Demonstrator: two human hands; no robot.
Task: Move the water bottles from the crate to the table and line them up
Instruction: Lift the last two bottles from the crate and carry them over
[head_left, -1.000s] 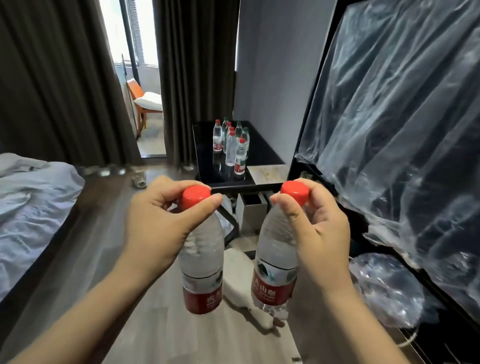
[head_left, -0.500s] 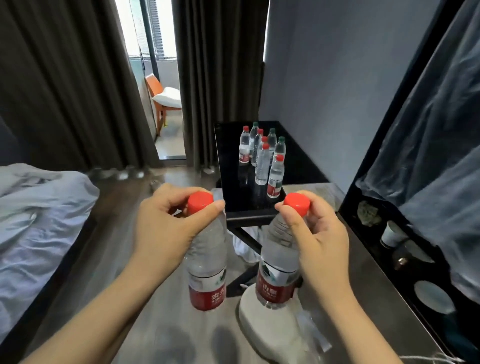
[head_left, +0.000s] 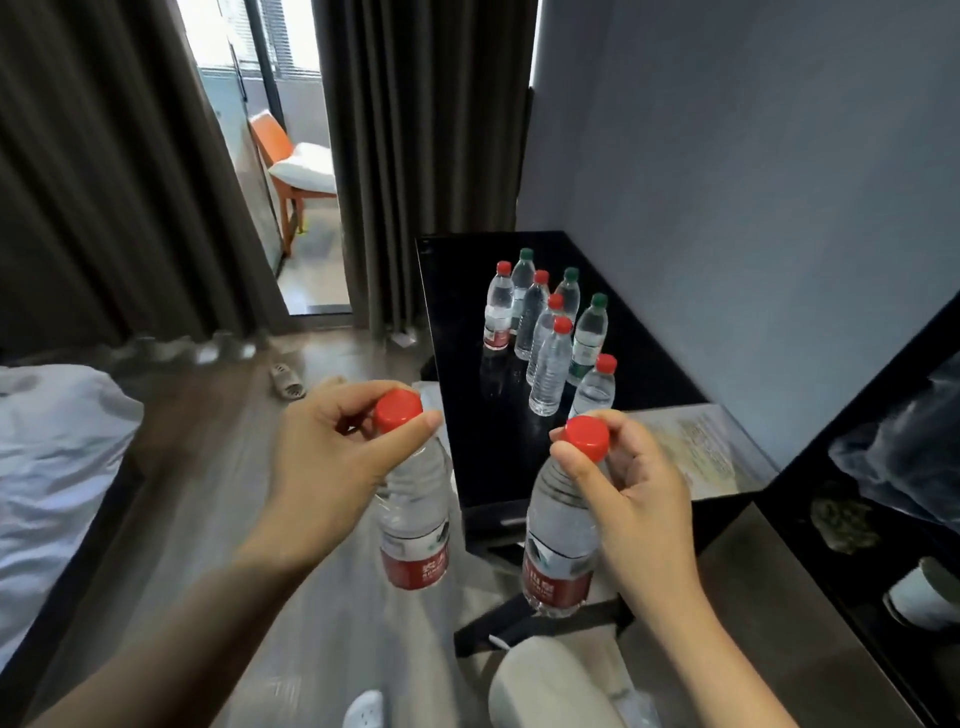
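Observation:
My left hand (head_left: 332, 457) grips a clear water bottle (head_left: 415, 525) by its neck, just under the red cap, and the bottle hangs upright above the floor. My right hand (head_left: 634, 499) holds a second red-capped bottle (head_left: 558, 551) the same way. Ahead stands the black glossy table (head_left: 457, 405), its near edge just beyond both hanging bottles. Several bottles (head_left: 550, 332) with red and green caps stand on it in two rough rows. No crate is in view.
A bed with white sheets (head_left: 57, 467) lies at the left. Dark curtains (head_left: 415, 130) frame a doorway with an orange chair (head_left: 291, 161) beyond. A black shelf unit (head_left: 883, 467) stands at the right. A slipper (head_left: 285, 382) lies on the wooden floor.
I have walked closer to the black table, which now looks larger and nearer. Both hands still carry their bottles in the same grip.

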